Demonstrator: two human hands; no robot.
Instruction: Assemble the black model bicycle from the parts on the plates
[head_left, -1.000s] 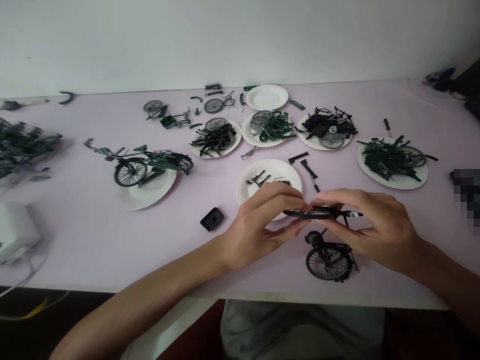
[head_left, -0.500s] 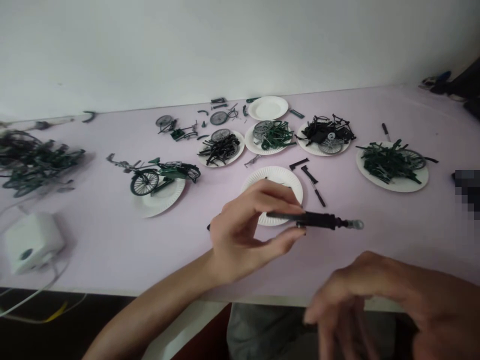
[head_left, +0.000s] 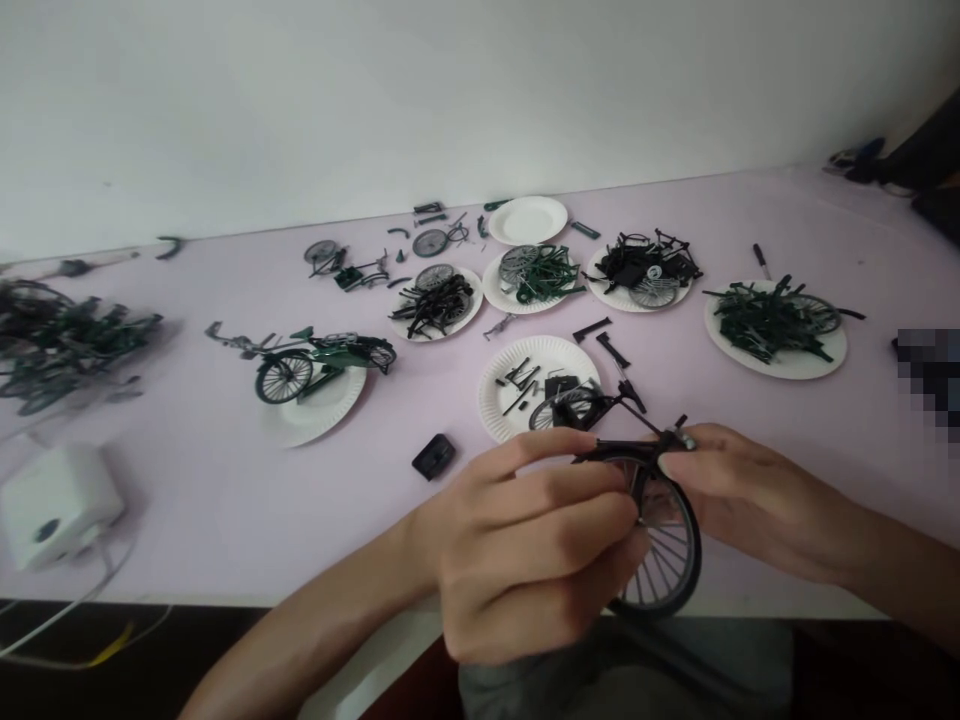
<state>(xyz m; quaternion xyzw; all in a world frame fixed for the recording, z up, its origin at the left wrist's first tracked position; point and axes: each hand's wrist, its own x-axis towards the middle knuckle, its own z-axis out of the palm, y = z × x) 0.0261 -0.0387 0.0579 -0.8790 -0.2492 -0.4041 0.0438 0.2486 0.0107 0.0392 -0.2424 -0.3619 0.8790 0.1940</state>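
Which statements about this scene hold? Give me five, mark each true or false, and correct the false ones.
1. The left hand and right hand both hold the black bicycle. True.
2. The green bicycle is right of the black one. False: the green bicycle is to its left.
3. Dark green parts lie on the rightmost plate. True.
4. The small black tray sits on a plate. False: the small black tray lies on the table.
5. A white device stands at the left. True.
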